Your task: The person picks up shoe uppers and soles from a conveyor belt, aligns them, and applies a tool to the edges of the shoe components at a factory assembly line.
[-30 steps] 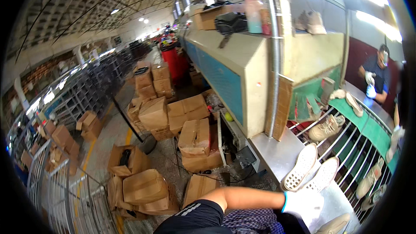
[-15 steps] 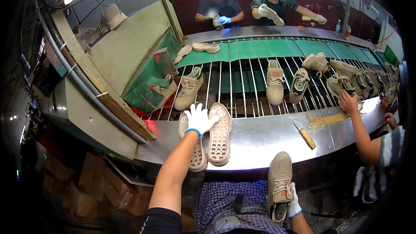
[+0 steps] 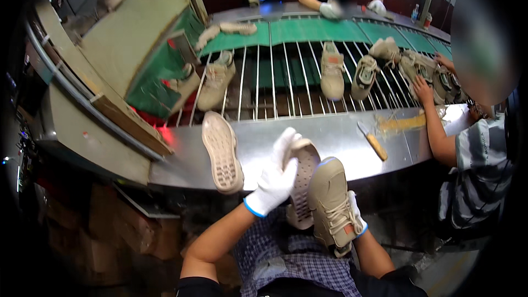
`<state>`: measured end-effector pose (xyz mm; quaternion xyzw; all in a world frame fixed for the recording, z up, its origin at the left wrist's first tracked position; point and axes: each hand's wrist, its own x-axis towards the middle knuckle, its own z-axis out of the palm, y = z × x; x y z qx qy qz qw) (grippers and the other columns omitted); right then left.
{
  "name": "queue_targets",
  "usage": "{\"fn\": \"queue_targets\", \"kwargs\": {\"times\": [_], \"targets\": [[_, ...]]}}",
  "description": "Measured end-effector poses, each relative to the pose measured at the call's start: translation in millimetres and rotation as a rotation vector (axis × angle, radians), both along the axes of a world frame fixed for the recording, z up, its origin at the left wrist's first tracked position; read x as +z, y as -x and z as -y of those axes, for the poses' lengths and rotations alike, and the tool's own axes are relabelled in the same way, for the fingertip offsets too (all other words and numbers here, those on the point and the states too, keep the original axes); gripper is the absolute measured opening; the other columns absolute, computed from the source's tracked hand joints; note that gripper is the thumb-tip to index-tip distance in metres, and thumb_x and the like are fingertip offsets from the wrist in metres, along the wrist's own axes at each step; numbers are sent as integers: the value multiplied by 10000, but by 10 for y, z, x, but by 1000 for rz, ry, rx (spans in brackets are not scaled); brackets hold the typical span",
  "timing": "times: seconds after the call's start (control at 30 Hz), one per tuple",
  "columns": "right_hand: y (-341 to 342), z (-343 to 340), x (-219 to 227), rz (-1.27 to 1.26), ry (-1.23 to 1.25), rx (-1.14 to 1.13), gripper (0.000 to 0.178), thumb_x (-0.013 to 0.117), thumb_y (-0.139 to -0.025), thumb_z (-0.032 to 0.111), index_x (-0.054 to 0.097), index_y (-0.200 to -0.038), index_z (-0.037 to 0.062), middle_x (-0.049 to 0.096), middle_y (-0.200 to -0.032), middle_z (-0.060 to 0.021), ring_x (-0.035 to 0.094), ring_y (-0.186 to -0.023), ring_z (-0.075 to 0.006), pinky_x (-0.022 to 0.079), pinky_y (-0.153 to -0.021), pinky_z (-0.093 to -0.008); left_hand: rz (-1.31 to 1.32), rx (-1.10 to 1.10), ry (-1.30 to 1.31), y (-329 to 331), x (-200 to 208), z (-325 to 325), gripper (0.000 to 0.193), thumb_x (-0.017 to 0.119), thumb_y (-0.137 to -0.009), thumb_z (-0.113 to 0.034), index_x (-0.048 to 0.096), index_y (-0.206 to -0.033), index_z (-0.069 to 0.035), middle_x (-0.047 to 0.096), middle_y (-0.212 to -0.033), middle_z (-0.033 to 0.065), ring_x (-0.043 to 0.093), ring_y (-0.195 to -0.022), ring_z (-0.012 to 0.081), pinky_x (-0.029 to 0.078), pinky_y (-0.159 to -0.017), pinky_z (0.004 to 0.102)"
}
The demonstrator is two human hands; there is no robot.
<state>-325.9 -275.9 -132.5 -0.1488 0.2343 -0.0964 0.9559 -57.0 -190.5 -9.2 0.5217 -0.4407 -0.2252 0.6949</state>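
Note:
My left hand (image 3: 274,180), in a white glove with a blue cuff, is closed on a beige shoe sole (image 3: 303,179) stood on edge over my lap. The sole's holed inner face shows. Close against its right side is a tan lace-up shoe (image 3: 328,195), toe pointing up and away. From its right side my right hand (image 3: 357,214), also gloved, grips the shoe; most of its fingers are hidden behind it. A second beige sole (image 3: 221,154) lies on the metal ledge (image 3: 264,132), holed face up, left of my left hand.
A wooden-handled tool with a narrow blade (image 3: 374,144) lies on the ledge at right. Tan shoes (image 3: 331,71) stand on the metal-rod rack (image 3: 275,85) beyond. At right a co-worker's hand (image 3: 423,91) touches shoes. Two people work across the rack. A panelled housing (image 3: 110,126) borders the left.
My left hand has lifted the right-hand sole off the ledge and brought it beside the shoe. The shoe has risen slightly and moved left in my right hand.

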Motion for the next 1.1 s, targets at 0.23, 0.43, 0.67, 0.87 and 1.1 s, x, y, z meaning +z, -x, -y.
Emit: {"fn": "queue_targets", "kwargs": {"times": [0.23,0.43,0.67,0.87,1.1], "targets": [[381,-309,-350,-124,57,17,819,550,-1061,615,448,-1555,-30,609,-1472,-217,661,-1272,-329,578,-1057,-480,-54,-168,-257,473,-709,-450,468,467,-1030,101,549,-1483,19,608,-1484,158,582,-1383,254,442,-1196,369],[535,-286,-410,-170,324,75,780,549,-1079,575,466,-1531,-55,623,-1449,-208,661,-1269,-294,574,-1059,-458,-250,-354,-318,307,-527,-349,440,489,-1112,-73,494,-1533,56,549,-1561,178,532,-1434,253,392,-1233,382],[527,-295,-209,-208,474,11,620,447,-1151,447,529,-1460,-84,667,-1381,-163,651,-1243,-209,537,-1077,-374,-109,-491,-297,323,-397,-150,444,460,-1128,-116,488,-1529,74,528,-1580,217,507,-1466,298,370,-1248,415],[493,-291,-225,-167,472,36,630,449,-1144,459,547,-1442,-88,688,-1337,-171,680,-1179,-199,566,-1019,-366,-49,-531,-311,283,-385,-130,439,472,-1129,-129,499,-1518,75,525,-1579,226,506,-1467,306,368,-1250,428],[412,-280,-191,-149,359,15,714,530,-1101,530,546,-1431,-103,689,-1347,-174,694,-1184,-213,581,-1016,-362,39,-485,-317,278,-338,-111,416,461,-1124,-106,526,-1487,84,578,-1526,222,546,-1430,309,405,-1222,419]]}}
